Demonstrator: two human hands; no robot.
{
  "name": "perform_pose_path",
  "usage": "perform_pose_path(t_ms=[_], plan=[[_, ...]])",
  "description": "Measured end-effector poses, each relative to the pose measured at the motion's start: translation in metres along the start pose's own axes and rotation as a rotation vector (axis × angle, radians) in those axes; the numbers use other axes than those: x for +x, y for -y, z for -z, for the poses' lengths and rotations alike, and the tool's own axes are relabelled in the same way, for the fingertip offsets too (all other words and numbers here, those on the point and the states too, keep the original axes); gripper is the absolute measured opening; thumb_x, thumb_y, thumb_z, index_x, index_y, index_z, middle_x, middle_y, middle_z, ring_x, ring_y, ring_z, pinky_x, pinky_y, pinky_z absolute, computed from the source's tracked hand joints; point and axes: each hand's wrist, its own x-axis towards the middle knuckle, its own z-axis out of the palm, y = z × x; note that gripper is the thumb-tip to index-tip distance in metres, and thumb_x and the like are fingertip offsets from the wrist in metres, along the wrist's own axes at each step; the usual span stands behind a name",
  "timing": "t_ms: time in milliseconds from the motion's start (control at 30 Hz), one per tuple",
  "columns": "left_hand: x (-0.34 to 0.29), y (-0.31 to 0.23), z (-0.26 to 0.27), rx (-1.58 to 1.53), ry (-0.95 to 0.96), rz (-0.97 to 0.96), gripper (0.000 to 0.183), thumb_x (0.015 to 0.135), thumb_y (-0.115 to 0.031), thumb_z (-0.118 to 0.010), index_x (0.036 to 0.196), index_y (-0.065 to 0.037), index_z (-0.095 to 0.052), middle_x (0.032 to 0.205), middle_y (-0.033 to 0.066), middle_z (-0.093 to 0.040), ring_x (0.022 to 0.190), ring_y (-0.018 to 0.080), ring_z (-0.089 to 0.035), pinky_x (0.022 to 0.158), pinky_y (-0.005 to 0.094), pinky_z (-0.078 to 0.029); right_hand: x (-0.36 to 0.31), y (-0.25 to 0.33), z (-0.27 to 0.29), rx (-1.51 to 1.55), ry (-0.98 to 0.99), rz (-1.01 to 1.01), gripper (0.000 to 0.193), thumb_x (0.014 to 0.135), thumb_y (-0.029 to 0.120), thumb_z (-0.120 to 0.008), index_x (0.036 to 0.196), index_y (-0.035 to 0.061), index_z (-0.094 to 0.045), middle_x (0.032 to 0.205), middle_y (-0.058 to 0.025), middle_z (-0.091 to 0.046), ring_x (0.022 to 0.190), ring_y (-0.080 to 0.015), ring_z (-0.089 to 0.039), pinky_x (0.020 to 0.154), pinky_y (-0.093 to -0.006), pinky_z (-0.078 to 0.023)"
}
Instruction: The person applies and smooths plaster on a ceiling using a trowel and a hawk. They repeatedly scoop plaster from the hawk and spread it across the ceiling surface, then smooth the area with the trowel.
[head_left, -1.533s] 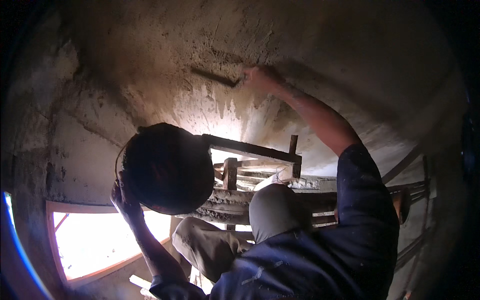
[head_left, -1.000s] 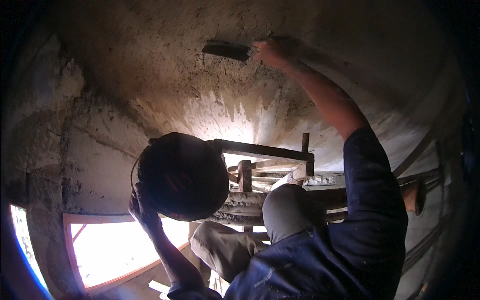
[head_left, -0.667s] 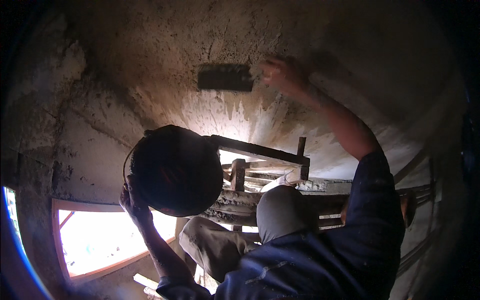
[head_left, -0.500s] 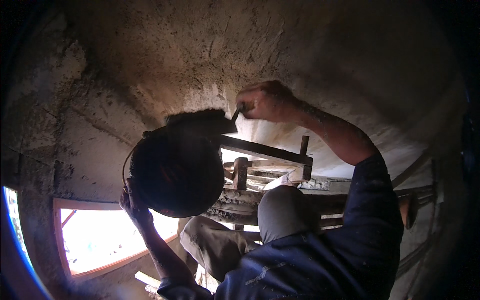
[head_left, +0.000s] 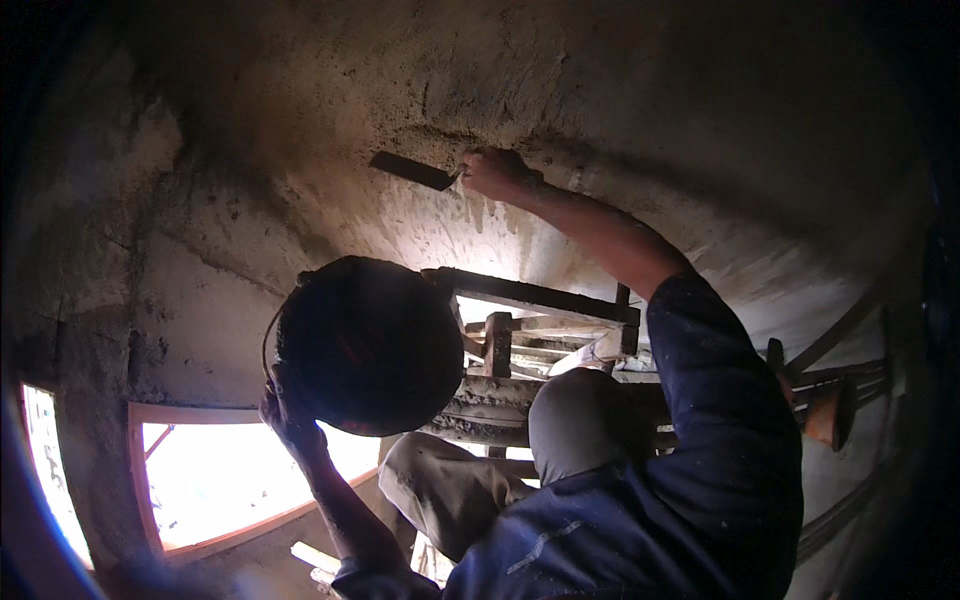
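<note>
A dark round bucket [head_left: 370, 345] with a thin wire handle is held up in front of me. My left hand [head_left: 288, 412] grips it at its lower left; most of those fingers are lost in shadow, and the bucket's inside is too dark to make out. Higher up, my right hand [head_left: 497, 174] is closed round the handle of a plastering trowel [head_left: 411, 170]. The trowel's flat, narrow blade lies at the rough wall [head_left: 470, 80], pointing left. Darker, wet-looking mortar [head_left: 430, 132] marks the wall just above the blade.
A wooden frame of beams [head_left: 530, 297] stands beyond the bucket, with stacked planks [head_left: 490, 405] below it. At lower left, a bright window opening [head_left: 220, 480] has a wooden frame. An orange-brown cone-shaped object [head_left: 828, 415] is at the right beside some bars.
My right hand has lifted the trowel from the bucket's top edge up to the wall. The heap of mortar seen on the blade no longer shows. The bucket stays in my left hand.
</note>
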Motion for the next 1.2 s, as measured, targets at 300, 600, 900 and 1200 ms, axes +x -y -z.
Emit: perform_pose_path(t_ms=[300, 600, 900, 1200], plan=[[-0.002, -0.003, -0.006, 0.007, 0.032, -0.14, 0.028, 0.092, -0.025, -0.053, 0.072, -0.006, -0.057, 0.058, -0.0057, -0.047, 0.052, 0.0025, -0.037, 0.048, 0.0207, -0.028, 0.062, 0.01, -0.099, 0.298, 0.033, -0.008, 0.046, 0.081, 0.023, -0.059, 0.12, 0.0018, -0.049, 0.114, -0.02, -0.055, 0.103, -0.0331, -0.055, 0.087, -0.0413, -0.045], [-0.005, 0.009, 0.003, 0.031, -0.038, -0.113, 0.027, 0.092, -0.025, -0.054, 0.073, -0.006, -0.058, 0.06, -0.0035, -0.05, 0.054, 0.0042, -0.043, 0.05, 0.0214, -0.034, 0.016, -0.032, -0.095, 0.302, 0.008, -0.172, 0.05, 0.088, 0.032, -0.05, 0.13, 0.007, -0.041, 0.124, -0.019, -0.049, 0.115, -0.0319, -0.048, 0.095, -0.0388, -0.04], [0.002, 0.0, -0.001, 0.049, 0.046, -0.116, 0.03, 0.092, -0.027, -0.053, 0.073, -0.004, -0.059, 0.058, -0.0035, -0.048, 0.054, 0.0048, -0.039, 0.049, 0.0239, -0.03, -0.057, -0.1, -0.008, 0.414, -0.011, -0.346, 0.049, 0.088, 0.032, -0.053, 0.127, 0.0032, -0.046, 0.12, -0.0199, -0.054, 0.11, -0.0278, -0.053, 0.092, -0.0364, -0.041], [0.001, -0.007, 0.007, 0.007, 0.071, 0.07, 0.034, 0.092, -0.028, -0.052, 0.069, -0.004, -0.056, 0.055, -0.0038, -0.045, 0.053, 0.0047, -0.036, 0.049, 0.0239, -0.028, -0.101, -0.122, 0.112, 0.193, -0.183, -0.285, 0.032, 0.084, 0.018, -0.055, 0.109, -0.0008, -0.053, 0.1, -0.0154, -0.058, 0.095, -0.0298, -0.057, 0.083, -0.0358, -0.046]])
